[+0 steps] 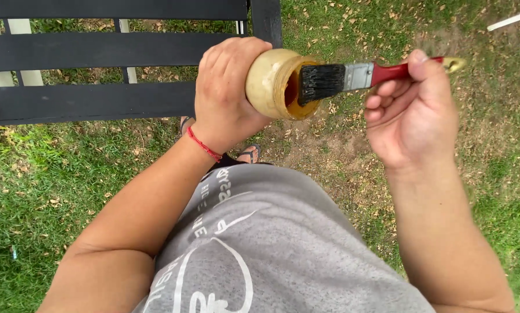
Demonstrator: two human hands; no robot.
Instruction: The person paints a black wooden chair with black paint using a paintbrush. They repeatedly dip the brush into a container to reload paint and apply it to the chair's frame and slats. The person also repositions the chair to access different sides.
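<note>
The left hand (225, 93) is wrapped around a cream-coloured jar (274, 83), tipped so its open mouth faces right and slightly toward the viewer, with amber liquid visible inside. The right hand (413, 110) pinches the red handle of a flat paintbrush (352, 76), whose black bristles lie across the jar's mouth.

The likeliest trouble is spillage. The jar is held well off upright, so a little more tilt would probably send the amber liquid over the lower lip onto the grey shirt (271, 249) below, or onto the grass (34, 191). A loaded brush lifted out fast could also drip on the shirt or on the sandalled feet (248, 153) under the jar. The brush grip looks light, fingertips only near the handle's end, so the brush might twist if the bristles are pressed hard against the rim.

Room is generous to the right and near side, all open lawn. To the far left stands a black slatted bench (97, 58), its edge just beside the left hand; a swing of that elbow could knock the jar against a slat.
</note>
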